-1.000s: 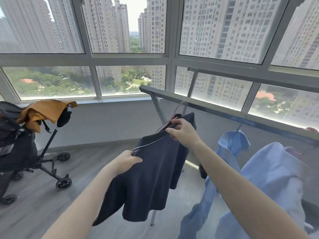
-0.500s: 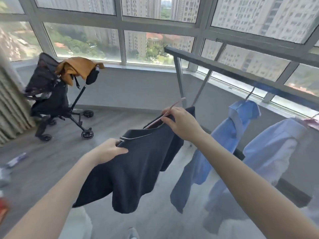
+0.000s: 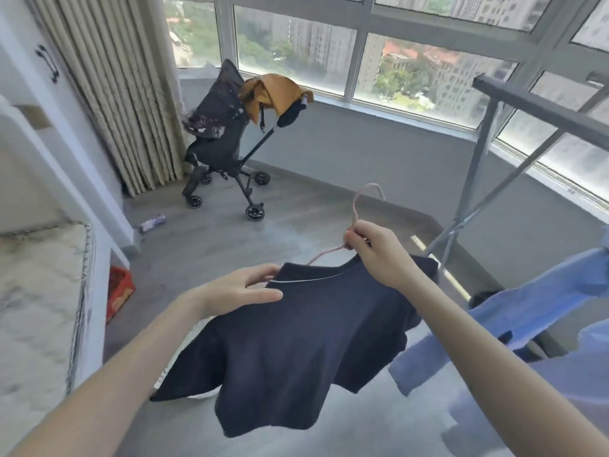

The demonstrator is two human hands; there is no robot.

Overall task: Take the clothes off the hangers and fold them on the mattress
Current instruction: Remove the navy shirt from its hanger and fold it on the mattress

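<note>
Since a second ago the view has swung left away from the windows, the shirt and its hanger have come clear of the drying rack [image 3: 540,105], and the left hand [image 3: 242,288] has loosened from a closed hold. Its fingers [image 3: 260,272] are now stretched nearly straight and slightly spread, tips at the left shoulder of the dark navy T-shirt [image 3: 296,344], thumb lying on the cloth just below the collar.

The right hand [image 3: 374,250] grips the neck of the pink hanger [image 3: 357,206], fingers curled tight round the wire. The hook stands up free in the air above the fist, touching nothing. The T-shirt is still on the hanger, draped from it in mid-air in front of the person, its hem hanging over the grey floor [image 3: 296,219]; one hanger arm shows bare, slanting out of the neck opening.

The mattress [image 3: 36,291] lies at the left edge, pale and patterned, well apart from the shirt. A red box [image 3: 120,288] sits on the floor just beside its base. On the right, light blue shirts [image 3: 527,311] hang below the rack's dark rail.

Farther back, a black stroller [image 3: 220,150] stands near the beige curtain [image 3: 115,94], a mustard cloth [image 3: 272,94] draped over its handle. A small purple-and-white packet [image 3: 151,222] lies on the floor near it.
</note>
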